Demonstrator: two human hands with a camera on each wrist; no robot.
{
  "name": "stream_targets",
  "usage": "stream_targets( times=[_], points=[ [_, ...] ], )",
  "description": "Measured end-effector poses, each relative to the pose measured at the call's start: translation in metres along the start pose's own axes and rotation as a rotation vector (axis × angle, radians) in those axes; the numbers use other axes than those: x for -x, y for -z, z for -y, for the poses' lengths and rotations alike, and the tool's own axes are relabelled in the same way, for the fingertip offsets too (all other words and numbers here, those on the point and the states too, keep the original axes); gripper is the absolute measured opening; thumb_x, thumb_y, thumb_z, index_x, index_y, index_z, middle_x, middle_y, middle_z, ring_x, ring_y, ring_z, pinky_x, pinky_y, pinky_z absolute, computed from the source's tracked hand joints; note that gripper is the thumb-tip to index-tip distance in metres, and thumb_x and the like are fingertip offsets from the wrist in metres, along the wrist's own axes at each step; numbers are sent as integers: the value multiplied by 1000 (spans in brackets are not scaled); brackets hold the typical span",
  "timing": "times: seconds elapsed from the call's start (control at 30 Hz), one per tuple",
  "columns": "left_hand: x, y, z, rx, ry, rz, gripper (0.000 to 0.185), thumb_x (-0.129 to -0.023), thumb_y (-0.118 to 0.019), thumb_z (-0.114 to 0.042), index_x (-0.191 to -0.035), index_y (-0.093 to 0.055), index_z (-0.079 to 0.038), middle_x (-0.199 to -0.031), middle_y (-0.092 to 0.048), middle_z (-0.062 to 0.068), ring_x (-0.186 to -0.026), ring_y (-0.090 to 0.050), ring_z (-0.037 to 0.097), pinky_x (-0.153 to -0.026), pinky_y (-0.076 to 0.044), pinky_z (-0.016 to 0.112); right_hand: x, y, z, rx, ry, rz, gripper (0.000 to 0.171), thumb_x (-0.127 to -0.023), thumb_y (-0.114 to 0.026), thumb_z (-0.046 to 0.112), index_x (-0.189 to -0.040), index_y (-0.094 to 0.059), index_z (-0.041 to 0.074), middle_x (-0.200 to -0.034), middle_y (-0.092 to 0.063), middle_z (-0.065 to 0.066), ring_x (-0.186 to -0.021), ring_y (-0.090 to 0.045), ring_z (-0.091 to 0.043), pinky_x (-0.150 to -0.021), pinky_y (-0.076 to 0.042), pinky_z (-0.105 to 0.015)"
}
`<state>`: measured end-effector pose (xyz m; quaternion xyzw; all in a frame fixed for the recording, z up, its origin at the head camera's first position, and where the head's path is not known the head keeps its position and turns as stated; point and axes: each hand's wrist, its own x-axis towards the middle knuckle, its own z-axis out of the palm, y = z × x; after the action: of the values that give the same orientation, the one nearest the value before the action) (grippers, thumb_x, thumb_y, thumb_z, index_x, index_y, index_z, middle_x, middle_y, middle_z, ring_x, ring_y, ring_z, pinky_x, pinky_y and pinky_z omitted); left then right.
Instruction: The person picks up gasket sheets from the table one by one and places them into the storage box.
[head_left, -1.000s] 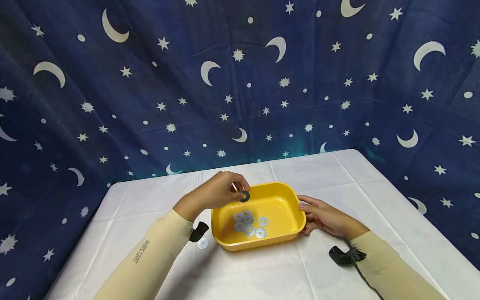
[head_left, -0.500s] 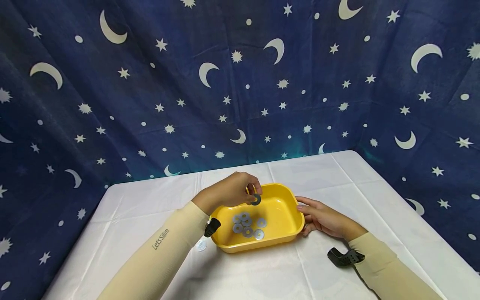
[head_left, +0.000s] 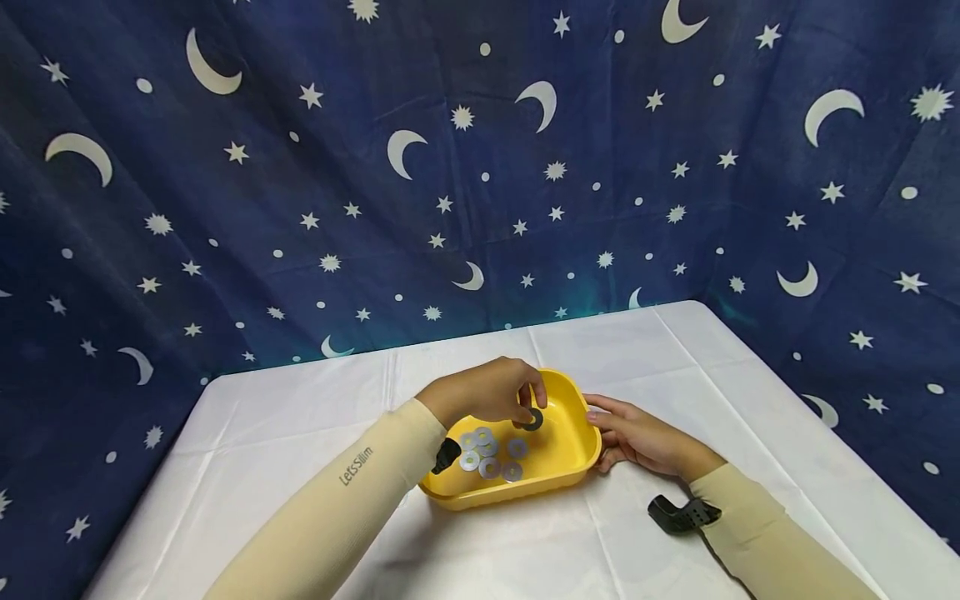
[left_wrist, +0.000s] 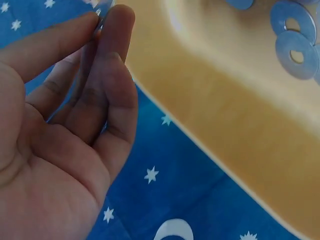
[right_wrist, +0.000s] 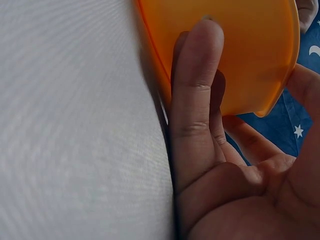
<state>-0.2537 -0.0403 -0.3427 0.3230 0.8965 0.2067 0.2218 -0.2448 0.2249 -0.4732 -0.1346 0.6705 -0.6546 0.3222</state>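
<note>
Thumb and fingertips of my left hand (head_left: 495, 392) pinch a grey washer (head_left: 533, 419), held tilted over the yellow tray (head_left: 510, 485). Only a sliver of that washer shows between the fingertips in the left wrist view. Inside the tray, several flat silver washers (head_left: 490, 467) lie toward the left and front, some overlapping. My right hand (head_left: 645, 435) holds the tray's right end. Its thumb is at the rim, and the fingers lie along the outer wall (right_wrist: 250, 60), as the right wrist view shows. My left forearm hides the tray's left end.
A white cloth covers the table (head_left: 300, 433) under the tray. Behind it hangs a dark blue curtain (head_left: 337, 208) with moons and stars. Each sleeve carries a black wrist mount (head_left: 684, 514).
My left hand has moved right and lower over the tray with the washer in its fingers. The loose disc on the cloth is now covered by the left sleeve. The right hand keeps its hold.
</note>
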Motion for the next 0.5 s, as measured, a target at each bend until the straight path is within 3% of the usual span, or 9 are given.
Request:
stream_targets(
  times=[0.13,0.3,0.5],
  points=[
    [-9,-8,0,-8,1,57,12,-88,-76,-11,-97,-68,-13,-79,-68,-2,-72,-65,14,-68,-50,18,0,0,1,-7,2,9,70,-107,-45,35,-160,-10,5,-118,-68,-16,-85,-72,-23,-73,-61,-33],
    [-19,-19,-2,33,48,147,7,-89,-74,-10,-91,-68,-13,-75,-71,0,-75,-72,22,-65,-53,20,2,-1,1,-12,3,9,70,-107,-45,34,-160,-10,5,-116,-69,-15,-83,-71,-22,-72,-60,-33],
    [-23,-29,-4,12,81,183,10,-90,-71,-2,-87,-67,-11,-72,-68,2,-68,-69,23,-59,-52,21,1,-1,1,-10,3,7,69,-107,-45,35,-160,-11,6,-118,-67,-14,-84,-71,-22,-72,-60,-32]
  ],
)
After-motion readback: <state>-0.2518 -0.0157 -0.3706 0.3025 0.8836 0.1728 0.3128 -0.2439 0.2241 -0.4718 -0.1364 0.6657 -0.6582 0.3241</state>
